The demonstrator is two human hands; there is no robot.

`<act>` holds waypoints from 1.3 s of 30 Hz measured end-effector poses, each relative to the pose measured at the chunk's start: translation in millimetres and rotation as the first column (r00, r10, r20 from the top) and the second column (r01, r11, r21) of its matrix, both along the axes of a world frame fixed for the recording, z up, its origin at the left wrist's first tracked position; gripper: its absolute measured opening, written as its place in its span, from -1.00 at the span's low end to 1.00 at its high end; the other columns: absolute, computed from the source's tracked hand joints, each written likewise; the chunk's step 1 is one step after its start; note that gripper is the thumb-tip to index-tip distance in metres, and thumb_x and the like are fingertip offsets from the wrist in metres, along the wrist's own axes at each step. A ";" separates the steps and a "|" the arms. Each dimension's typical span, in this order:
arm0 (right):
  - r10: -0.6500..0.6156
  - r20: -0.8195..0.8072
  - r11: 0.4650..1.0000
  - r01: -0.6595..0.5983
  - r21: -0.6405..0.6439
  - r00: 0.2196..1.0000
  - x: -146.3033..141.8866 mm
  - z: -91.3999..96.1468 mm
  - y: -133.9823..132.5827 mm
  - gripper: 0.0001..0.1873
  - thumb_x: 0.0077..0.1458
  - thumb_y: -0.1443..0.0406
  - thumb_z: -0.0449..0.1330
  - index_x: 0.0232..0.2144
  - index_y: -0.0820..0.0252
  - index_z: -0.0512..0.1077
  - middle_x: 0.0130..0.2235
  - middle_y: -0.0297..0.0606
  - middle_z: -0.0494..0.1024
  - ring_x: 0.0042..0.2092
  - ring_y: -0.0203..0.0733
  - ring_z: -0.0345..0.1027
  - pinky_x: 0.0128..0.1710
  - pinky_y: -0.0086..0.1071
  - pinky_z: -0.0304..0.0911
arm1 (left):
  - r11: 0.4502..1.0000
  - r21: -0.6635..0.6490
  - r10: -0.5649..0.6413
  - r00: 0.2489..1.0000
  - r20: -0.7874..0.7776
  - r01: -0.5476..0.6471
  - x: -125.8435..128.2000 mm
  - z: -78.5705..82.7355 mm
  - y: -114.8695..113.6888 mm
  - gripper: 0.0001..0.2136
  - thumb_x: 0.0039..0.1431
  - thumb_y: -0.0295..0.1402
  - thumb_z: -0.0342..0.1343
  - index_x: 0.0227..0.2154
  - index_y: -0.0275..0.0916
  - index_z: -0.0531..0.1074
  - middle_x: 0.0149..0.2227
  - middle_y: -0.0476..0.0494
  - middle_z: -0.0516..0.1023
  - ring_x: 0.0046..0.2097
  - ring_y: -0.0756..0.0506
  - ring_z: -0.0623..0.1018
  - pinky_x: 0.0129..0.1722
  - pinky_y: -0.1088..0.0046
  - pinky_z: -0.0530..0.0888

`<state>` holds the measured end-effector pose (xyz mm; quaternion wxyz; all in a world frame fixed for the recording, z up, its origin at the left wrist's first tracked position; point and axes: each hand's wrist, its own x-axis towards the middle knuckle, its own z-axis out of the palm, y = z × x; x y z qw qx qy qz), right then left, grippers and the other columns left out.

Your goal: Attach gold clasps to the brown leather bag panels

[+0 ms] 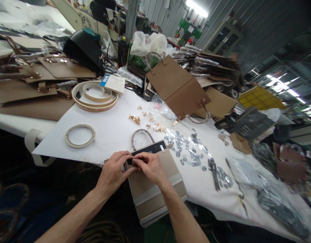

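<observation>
A beige and taupe handbag piece (155, 189) with pale bands hangs over the front edge of the table, its wrapped handle (142, 132) pointing away from me. Along its upper edge runs a dark strip with a small metal plate (162, 147). My left hand (115, 172) grips the strip's left end between thumb and fingers. Right beside it, my right hand (149, 165) is closed in a pinch at the same spot; whatever is between its fingertips is too small and covered to name. Gold-coloured fittings (135, 118) and many small metal plates (194, 155) lie beyond the bag.
A tape roll (80, 136) and coiled strips (94, 101) lie to the left, near stacked brown bag pieces (34, 98). Another brown bag panel (178, 87) leans at the back. Dark pliers (214, 173) and plastic-wrapped items (246, 172) are on the right.
</observation>
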<state>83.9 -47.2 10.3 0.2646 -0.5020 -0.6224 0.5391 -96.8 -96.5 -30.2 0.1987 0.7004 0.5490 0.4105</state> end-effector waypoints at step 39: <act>-0.918 0.237 0.392 0.633 0.667 0.320 289.0 12.8 -0.7 -0.42 0.15 -0.13 0.14 -0.14 0.26 0.54 -0.22 -0.05 0.58 -0.27 -0.07 0.39 -0.16 -0.20 0.35 | 0.908 -0.082 -0.378 0.719 -0.583 0.410 80.8 41.3 66.1 -0.42 0.26 -0.34 0.04 0.35 -0.28 0.27 0.34 -0.32 0.34 0.14 -0.34 0.41 0.13 0.04 0.42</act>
